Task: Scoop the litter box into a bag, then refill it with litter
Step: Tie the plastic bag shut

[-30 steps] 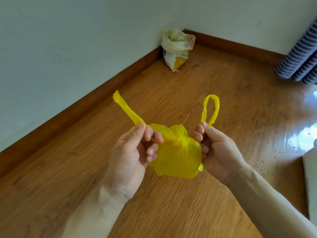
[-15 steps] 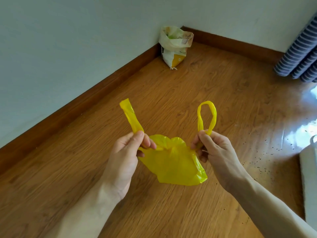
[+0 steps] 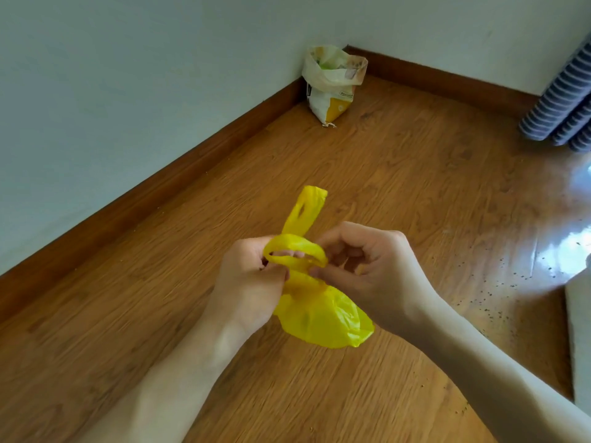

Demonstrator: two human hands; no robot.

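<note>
Since half a second ago we have brought both hands together, and the two handles that stood apart now cross each other. Our left hand [image 3: 249, 279] curls its fingers round one handle loop [image 3: 295, 251] of the yellow bag [image 3: 323, 318], which lies sideways across the gap between the hands. Our right hand [image 3: 367, 266] pinches the bag's neck just under that loop, thumb and fingers bent in tight. The other handle [image 3: 307, 209] sticks up and away from us above the hands. Bag body bulges below and between our wrists, held up off the wooden floor [image 3: 399, 174], closed at the top. Whether the knot is already pulled tight we cannot tell, the hands cover it.

Litter sack [image 3: 334, 81] stands open-topped in the far corner, touching the skirting board [image 3: 160, 183], well apart from the bag. Dark grains [image 3: 492, 292] lie scattered on the floor at right. Ribbed grey radiator [image 3: 563, 103] at the upper right edge. Pale object [image 3: 580, 340] cut by the right edge, cannot tell what it is.
</note>
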